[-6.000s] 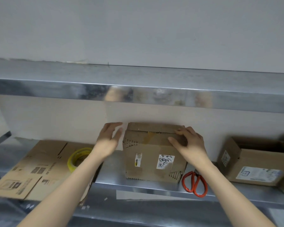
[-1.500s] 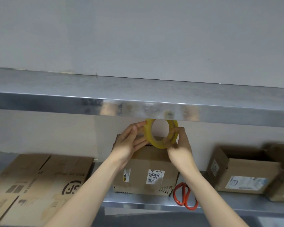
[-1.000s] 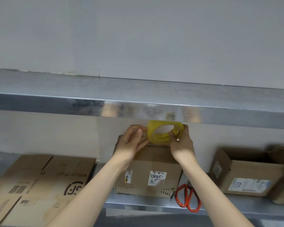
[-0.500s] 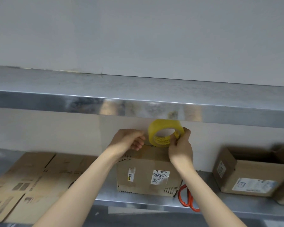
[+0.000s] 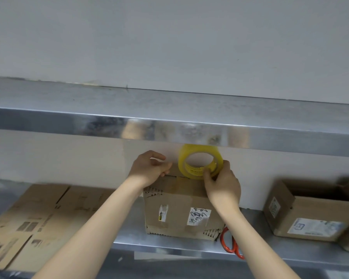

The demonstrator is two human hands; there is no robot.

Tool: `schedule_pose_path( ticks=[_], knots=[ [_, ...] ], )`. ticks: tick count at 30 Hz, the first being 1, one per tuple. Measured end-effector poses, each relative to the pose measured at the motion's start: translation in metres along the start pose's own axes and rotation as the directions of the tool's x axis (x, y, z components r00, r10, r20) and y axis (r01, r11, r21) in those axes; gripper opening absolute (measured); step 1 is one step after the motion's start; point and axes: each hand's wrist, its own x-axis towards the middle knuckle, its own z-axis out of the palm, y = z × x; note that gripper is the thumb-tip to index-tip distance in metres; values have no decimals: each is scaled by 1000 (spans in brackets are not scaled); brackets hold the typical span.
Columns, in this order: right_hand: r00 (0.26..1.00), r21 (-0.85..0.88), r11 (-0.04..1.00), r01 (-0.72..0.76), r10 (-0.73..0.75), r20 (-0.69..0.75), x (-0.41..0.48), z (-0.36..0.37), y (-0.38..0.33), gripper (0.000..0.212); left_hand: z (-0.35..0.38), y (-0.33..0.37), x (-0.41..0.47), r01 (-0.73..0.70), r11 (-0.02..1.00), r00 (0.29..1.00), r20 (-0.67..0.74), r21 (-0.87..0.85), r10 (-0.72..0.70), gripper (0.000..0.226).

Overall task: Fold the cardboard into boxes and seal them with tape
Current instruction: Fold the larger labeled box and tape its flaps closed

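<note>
Both forearms reach up and forward from the bottom of the view. The left hand (image 5: 149, 168) sits at the top left edge of the box (image 5: 179, 200) with its fingers curled against the cardboard. The right hand (image 5: 223, 185) pinches the lower right side of the yellow tape roll (image 5: 184, 166), thumb on the near face and fingers round the rim. The roll stands on edge on top of the box, its hole facing the person. It sits just under the front lip of the metal shelf (image 5: 129, 125), with little room above it. The box stands on the counter (image 5: 169, 245) close to the wall, its long side running left to right and its labelled face toward the person. Orange scissors (image 5: 229, 245) lie just beside its lower right corner. Flattened cardboard (image 5: 40, 214) lies near on the left, and an open box (image 5: 310, 216) stands well apart on the right.
</note>
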Motion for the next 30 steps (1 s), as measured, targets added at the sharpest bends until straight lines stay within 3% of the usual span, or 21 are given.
schedule_pose_path(
  ticks=[9, 18, 22, 30],
  knots=[
    [997, -148, 986, 73, -73, 3, -8, 3, -9, 38, -63, 1, 4, 62, 997, 991, -112, -39, -66, 30],
    [989, -29, 990, 136, -137, -49, -5, 7, -6, 33, -55, -27, 7, 106, 991, 992, -81, 78, -99, 25],
    [983, 31, 987, 160, -157, -94, -5, 9, -3, 26, -45, -35, 6, 129, 992, 989, -67, 0, -129, 23],
    [989, 25, 989, 145, -144, -34, -3, 5, -7, 29, -42, -42, 10, 150, 986, 984, -90, -71, -156, 28]
  ],
)
